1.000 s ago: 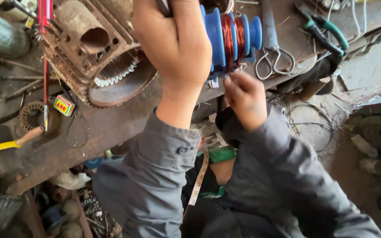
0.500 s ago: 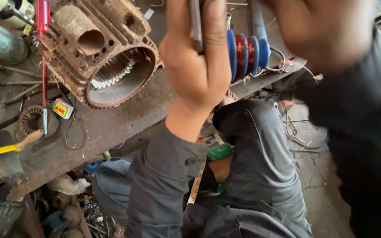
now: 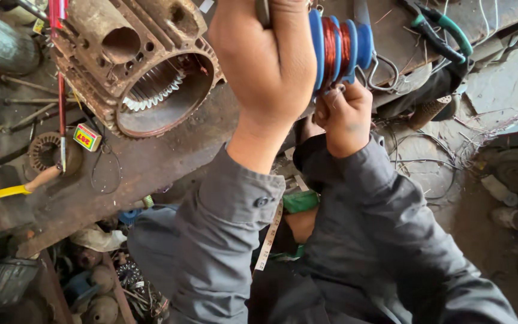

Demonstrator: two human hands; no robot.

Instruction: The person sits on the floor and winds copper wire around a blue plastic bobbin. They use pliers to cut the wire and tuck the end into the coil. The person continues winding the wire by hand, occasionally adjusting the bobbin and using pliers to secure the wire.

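Near the workbench's (image 3: 151, 162) left part, a rusty motor housing (image 3: 133, 66) is seen lying open, with pale windings ringed inside its bore. A small yellow-and-red tape measure (image 3: 87, 137) is laid just below it. At the front edge, the left hand (image 3: 268, 60) is clenched around a grey handle, beside the blue former (image 3: 338, 45) wound with copper wire. The right hand (image 3: 344, 114), raised out of view 0.5 s ago, is now pinched closed under the former, touching it.

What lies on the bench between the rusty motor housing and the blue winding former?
In the head view, the left hand fills that stretch, raised between the rusty motor housing and the blue winding former; the bench beneath is hidden.
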